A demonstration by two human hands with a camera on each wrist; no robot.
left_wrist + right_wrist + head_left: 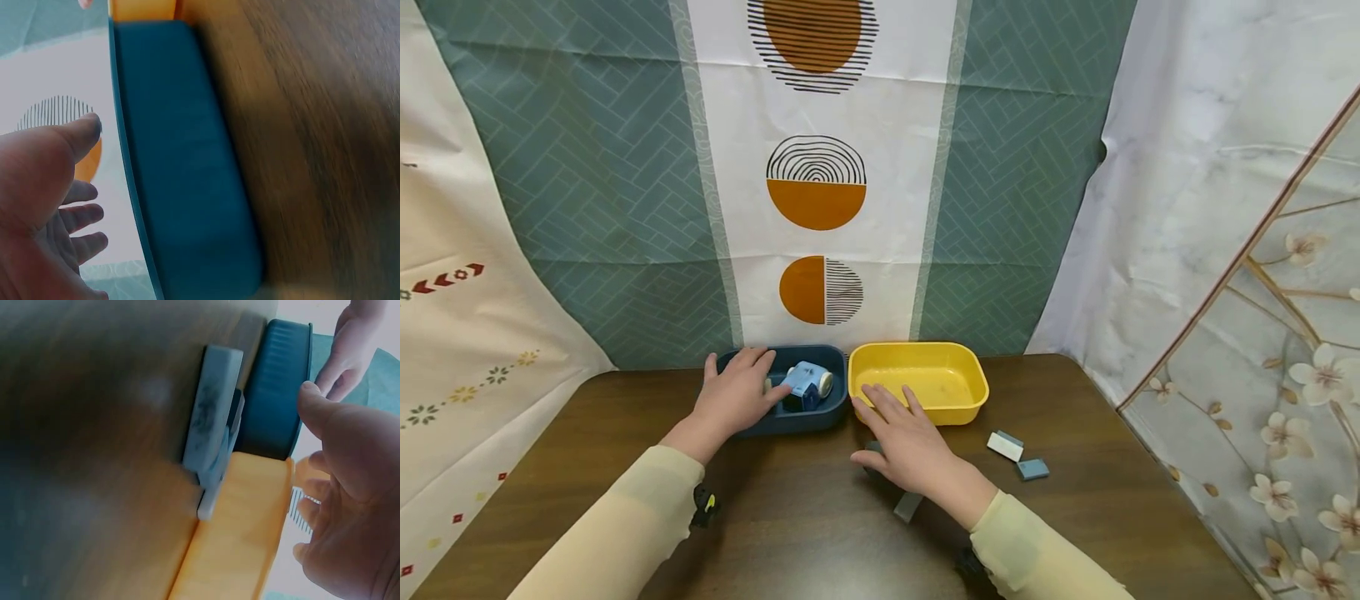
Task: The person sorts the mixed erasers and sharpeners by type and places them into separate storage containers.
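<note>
Head view: what appears done?

— Light-blue toy (808, 375) sits in the dark-blue tray (805, 424), left; left hand (737, 392) over that tray, fingers spread, gripping nothing.

— Remaining?

— Possibly the loose blocks (1033, 469), lying on the desk (805, 533). Right hand (913, 446), fingers extended, holds nothing near the yellow tray (940, 383).

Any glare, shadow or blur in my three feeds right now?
Head: mostly crisp, a pale sheen on the near part of the table, dark shadow beside the left sleeve; left wrist: table smeared, blue bin soft, white wall cloth nearly washed out; right wrist: table blurred with hazy light patches, grey block soft-edged.
</note>
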